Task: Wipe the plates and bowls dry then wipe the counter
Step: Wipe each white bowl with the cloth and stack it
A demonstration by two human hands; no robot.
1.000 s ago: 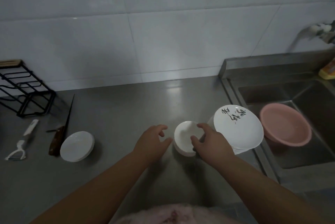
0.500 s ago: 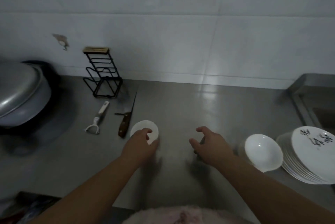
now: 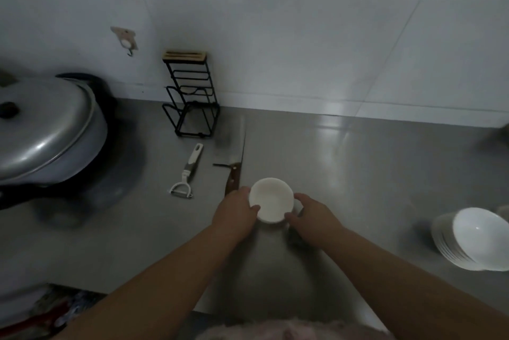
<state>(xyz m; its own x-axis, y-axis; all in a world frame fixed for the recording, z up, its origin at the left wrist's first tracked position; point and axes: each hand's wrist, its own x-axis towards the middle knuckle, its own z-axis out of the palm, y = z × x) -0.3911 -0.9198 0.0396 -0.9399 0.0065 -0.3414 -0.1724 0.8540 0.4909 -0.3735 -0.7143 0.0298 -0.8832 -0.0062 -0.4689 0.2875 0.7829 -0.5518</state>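
A person's left hand and right hand cup a small white bowl from opposite sides above the steel counter, fingers curled round its rim; whether it is lifted or resting cannot be told. The bowl looks light, rigid and breakable, probably slick if wet; the rim and outer wall offer the surest hold; more bowls sit stacked well apart to the right.

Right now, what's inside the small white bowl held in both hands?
The small white bowl looks empty: only its pale inner surface shows. The left hand and right hand cover parts of its rim; what lies beneath it is hidden.
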